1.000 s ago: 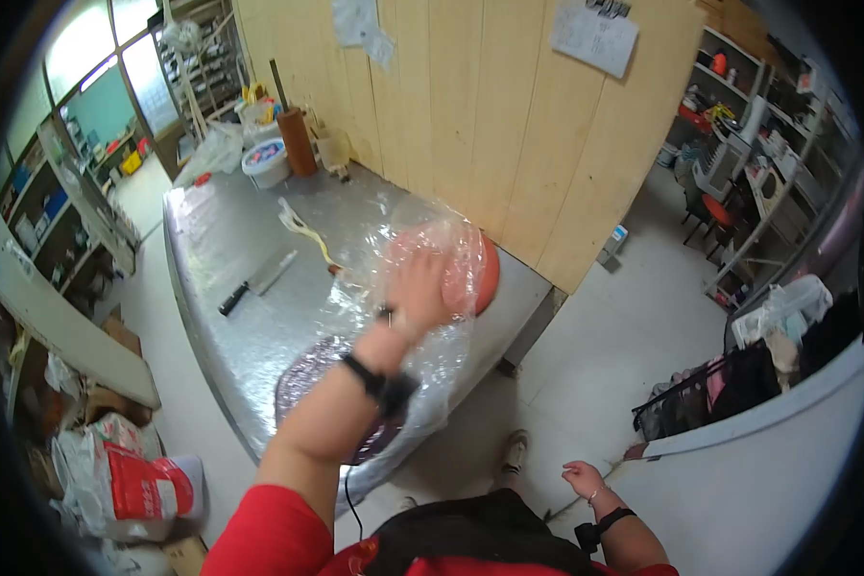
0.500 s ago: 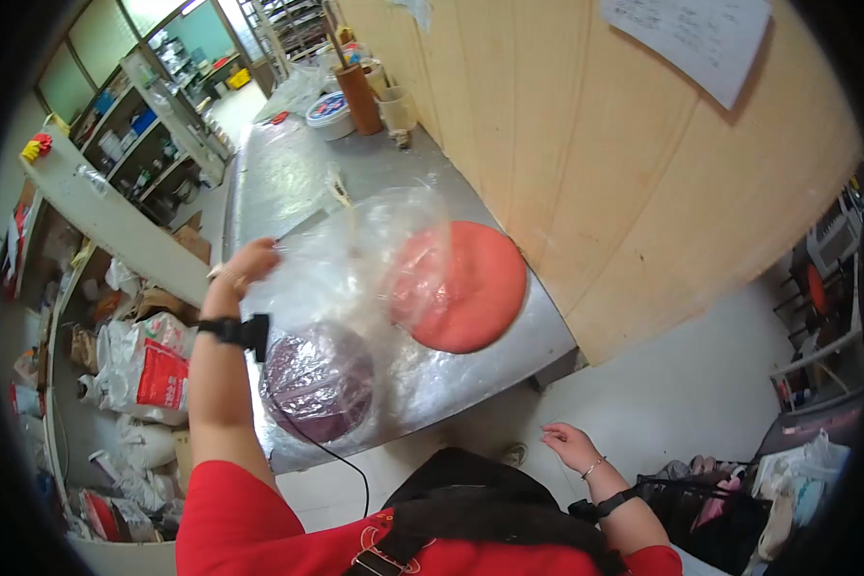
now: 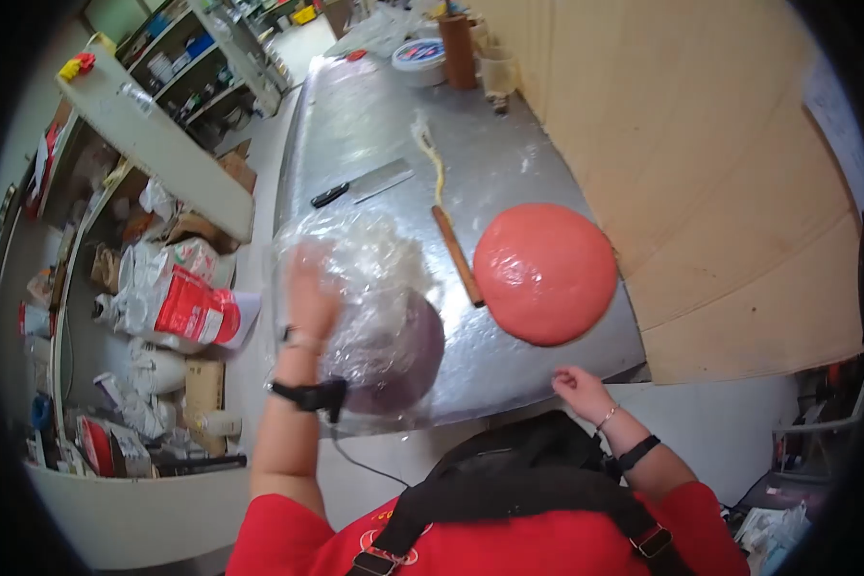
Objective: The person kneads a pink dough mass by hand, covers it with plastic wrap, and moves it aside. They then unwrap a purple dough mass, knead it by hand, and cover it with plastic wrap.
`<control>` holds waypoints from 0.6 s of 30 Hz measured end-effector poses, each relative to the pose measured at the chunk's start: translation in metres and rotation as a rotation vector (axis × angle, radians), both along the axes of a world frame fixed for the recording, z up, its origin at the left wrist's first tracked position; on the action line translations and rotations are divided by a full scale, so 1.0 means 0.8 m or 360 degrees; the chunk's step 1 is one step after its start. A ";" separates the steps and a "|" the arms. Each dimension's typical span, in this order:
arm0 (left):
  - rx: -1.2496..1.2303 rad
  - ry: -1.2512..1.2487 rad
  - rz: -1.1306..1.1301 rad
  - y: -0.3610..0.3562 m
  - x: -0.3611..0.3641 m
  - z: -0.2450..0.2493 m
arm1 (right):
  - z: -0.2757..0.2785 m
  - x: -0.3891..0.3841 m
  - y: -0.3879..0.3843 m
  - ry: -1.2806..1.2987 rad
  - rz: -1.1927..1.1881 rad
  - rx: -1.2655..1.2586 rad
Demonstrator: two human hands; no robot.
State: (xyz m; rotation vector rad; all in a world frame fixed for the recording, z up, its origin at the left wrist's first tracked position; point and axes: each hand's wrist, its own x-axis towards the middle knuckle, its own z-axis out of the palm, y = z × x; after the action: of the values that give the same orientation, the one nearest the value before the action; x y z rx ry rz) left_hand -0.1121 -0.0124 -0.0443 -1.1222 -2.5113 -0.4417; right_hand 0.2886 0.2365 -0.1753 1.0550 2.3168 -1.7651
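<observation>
I cannot tell if my left hand [image 3: 313,298] grips the film [image 3: 379,245], likely light, slippery, best pinched by an edge; my right hand [image 3: 583,395] is half-open.

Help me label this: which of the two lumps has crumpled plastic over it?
The purple lump, nearer the left hand; the pink lump, by the rod, lies outside the plastic.
</observation>
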 end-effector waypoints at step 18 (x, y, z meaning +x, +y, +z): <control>0.2291 -0.2027 0.0157 0.268 0.085 0.018 | 0.203 -0.165 -0.040 0.0561 0.0422 -0.1012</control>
State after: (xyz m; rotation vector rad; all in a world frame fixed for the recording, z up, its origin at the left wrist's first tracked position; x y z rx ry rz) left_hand -0.0442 0.2020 -0.0298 0.0141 -1.7994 -2.8894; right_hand 0.1569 0.2048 -0.0126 0.3422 1.6947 -2.4511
